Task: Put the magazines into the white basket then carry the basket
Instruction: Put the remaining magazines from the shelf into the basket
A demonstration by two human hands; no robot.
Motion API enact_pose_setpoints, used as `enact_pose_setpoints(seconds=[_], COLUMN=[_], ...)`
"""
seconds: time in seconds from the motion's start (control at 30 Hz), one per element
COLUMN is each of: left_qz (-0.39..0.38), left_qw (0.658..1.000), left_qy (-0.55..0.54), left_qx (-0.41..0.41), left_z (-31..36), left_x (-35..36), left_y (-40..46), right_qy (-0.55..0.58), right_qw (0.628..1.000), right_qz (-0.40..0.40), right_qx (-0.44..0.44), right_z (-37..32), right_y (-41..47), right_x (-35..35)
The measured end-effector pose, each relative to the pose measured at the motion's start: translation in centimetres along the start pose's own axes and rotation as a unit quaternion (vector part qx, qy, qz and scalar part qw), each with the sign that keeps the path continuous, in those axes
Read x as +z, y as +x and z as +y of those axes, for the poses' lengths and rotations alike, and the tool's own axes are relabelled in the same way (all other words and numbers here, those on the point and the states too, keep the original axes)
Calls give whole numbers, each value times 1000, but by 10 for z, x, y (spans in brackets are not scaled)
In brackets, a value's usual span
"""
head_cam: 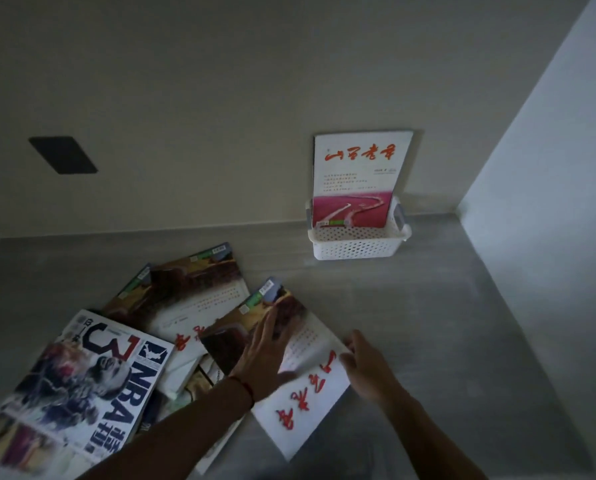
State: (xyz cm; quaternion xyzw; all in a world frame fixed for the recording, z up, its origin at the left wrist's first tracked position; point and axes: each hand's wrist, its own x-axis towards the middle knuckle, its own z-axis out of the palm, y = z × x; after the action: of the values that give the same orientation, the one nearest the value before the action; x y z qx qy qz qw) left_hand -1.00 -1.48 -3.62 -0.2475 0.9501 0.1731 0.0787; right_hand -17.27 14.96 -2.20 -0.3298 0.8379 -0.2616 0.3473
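Left fingers (272, 327) straight, pressing the top magazine (303, 386); right fingers (350, 358) seemingly pinch its edge; 1 magazine (359, 168) in white basket (355, 245).

A grey counter (428, 323) carries everything. The white basket (355, 244) stands at its back edge against the wall — one magazine upright inside it. Well in front of the basket and to its left lies a loose, overlapping heap of magazines (185, 306); the NBA magazine (82, 393) is farthest from the basket, the white-covered magazine (300, 400) nearest — flat, partly on bare counter.
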Motion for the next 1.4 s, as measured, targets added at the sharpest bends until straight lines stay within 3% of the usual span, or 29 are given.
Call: enact_pose_setpoints(seconds=[0.1,0.23,0.33,0.53,0.63,0.7,0.77,0.9,0.97,1.0,1.07,1.4], left_qz=[115,113,130,243,247,248,248,244,261,280,313,260], left_qw=[987,978,974,925,894,884,874,834,865,884,890,845], left_qy=[24,47,-85,-284,-368,-395,-416,-493,-428,-373,-324,-419], left_qx=[107,171,167,72,61,44,37,44,16,-9,-68,-209], left_z=[6,20,32,48,61,67,72,87,86,83,78,63], left_x=[-39,-96,-128,-169,-182,-186,-190,-205,-213,-217,-221,-193], left_y=[21,49,59,69,80,91,102,126,144,153,169,241], right_qy=[-32,2,80,226,320,293,205,65,32,24,16,18], right_qw=[991,968,961,921,916,928,937,919,908,903,898,920], right_qz=[47,88,143,283,213,180,233,342,362,370,376,343], right_qx=[-119,-235,-224,-143,-116,-145,-157,-185,-209,-218,-229,-186], right_z=[-19,-56,-68,-34,-28,-35,-45,-63,-71,-75,-80,-56], right_y=[0,-1,0,3,18,30,47,77,90,98,115,196], right_x=[-35,-90,-123,-171,-179,-189,-208,-258,-279,-287,-299,-295])
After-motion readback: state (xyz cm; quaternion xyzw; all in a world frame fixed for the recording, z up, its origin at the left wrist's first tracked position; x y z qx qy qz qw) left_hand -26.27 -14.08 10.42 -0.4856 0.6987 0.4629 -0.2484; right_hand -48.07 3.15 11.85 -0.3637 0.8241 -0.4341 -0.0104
